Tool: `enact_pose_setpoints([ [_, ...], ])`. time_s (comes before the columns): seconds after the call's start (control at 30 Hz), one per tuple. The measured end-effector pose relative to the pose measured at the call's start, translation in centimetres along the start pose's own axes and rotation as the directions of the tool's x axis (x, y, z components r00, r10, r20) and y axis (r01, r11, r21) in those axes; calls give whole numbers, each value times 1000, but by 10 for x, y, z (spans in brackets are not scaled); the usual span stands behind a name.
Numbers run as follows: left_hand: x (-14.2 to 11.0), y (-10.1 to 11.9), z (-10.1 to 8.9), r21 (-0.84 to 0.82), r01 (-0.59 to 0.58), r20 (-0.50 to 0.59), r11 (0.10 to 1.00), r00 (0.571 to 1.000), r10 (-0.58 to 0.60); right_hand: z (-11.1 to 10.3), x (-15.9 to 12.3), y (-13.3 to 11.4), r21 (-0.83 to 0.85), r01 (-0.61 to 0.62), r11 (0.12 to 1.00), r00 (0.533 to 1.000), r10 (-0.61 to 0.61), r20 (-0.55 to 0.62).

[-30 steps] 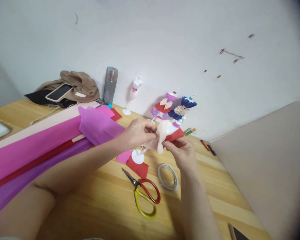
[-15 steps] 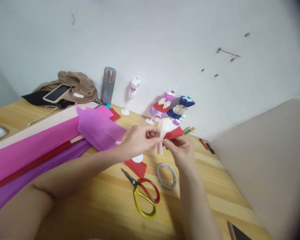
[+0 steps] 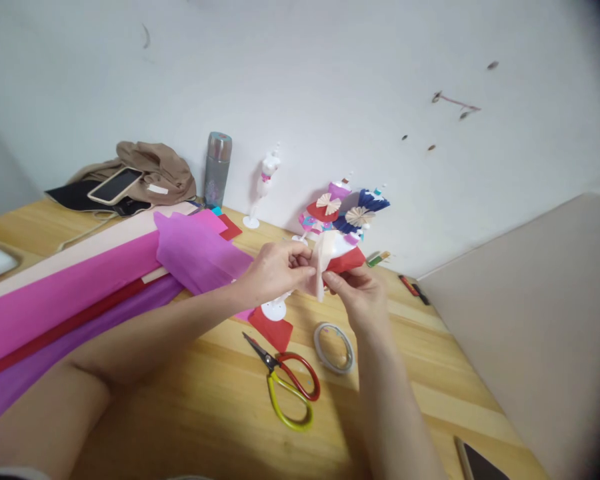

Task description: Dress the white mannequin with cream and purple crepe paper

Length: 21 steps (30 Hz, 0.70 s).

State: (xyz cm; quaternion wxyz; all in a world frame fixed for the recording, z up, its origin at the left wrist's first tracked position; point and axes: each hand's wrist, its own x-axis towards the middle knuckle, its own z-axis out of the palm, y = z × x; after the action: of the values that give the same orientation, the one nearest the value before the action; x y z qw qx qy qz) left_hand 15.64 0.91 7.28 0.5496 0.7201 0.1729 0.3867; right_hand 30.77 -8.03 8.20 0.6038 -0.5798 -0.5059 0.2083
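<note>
Between my hands is a small white dress form (image 3: 341,245) with a pink band at its top, tilted over to the right. Its round white base (image 3: 274,309) shows below my left hand. A pale cream crepe paper piece (image 3: 322,259) wraps its front, and a red paper piece (image 3: 349,259) sticks out on the right side. My left hand (image 3: 280,270) pinches the cream paper from the left. My right hand (image 3: 359,293) is closed on the form's lower right side, thumb against the paper; its fingertips are partly hidden.
Scissors (image 3: 283,380) and a tape roll (image 3: 334,348) lie in front. Purple crepe paper (image 3: 205,253) and long paper strips spread left. Against the wall stand a flask (image 3: 218,170), a bare dress form (image 3: 265,180) and dressed forms (image 3: 326,208). A phone (image 3: 480,460) lies at the lower right.
My left hand has shifted slightly up and left along the cream paper, which now folds outward. More of the form's white base shows. My right hand stays almost in place.
</note>
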Motion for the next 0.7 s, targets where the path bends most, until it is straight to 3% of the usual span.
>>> enact_pose_setpoints([
  [0.13, 1, -4, -1, 20, -14, -37, 1000, 999, 15, 3, 0, 0, 7, 6, 1000, 1000, -6, 11],
  [0.27, 1, -3, -2, 26, -34, 31, 999, 999, 34, 3, 1, 3, -12, 13, 1000, 1000, -13, -20],
  [0.53, -1, 3, -2, -6, -43, 55, 999, 998, 43, 5, 0, 3, 17, 59, 998, 998, -58, -30],
  [0.7, 4, 1, -1, 4, 16, -51, 1000, 999, -16, 6, 0, 3, 3, 68, 998, 998, -68, -12],
])
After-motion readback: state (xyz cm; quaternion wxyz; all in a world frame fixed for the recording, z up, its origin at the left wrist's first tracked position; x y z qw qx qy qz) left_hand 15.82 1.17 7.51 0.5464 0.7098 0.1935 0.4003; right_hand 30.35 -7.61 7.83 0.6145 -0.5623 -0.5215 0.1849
